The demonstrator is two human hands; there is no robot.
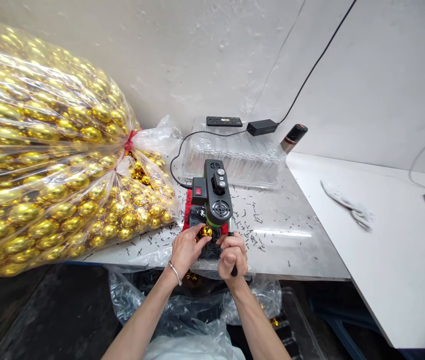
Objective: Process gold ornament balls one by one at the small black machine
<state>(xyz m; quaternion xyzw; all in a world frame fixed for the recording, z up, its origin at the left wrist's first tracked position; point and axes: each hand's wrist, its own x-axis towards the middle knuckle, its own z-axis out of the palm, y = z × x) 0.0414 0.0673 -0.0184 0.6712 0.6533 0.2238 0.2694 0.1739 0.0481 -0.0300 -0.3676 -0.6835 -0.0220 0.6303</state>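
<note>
A small black machine [218, 192] with vents, buttons and a red switch stands on the bench in front of me. Under its near end is a shiny gold ball [207, 231], pinched by the thumb and fingers of my left hand [186, 247]. My right hand [233, 255] is closed around a black handle [234, 271] just to the right; whether it joins the machine is hidden. Red bristly strips [187, 210] and a dark base scattered with black bits lie beneath the machine.
A large clear bag of gold balls [47, 150] fills the left. Behind the machine are a clear plastic tray [235, 157], a power adapter [262, 127], a remote control [224, 121] and a spray can [294, 137]. A glove [347, 205] lies on the white table at right.
</note>
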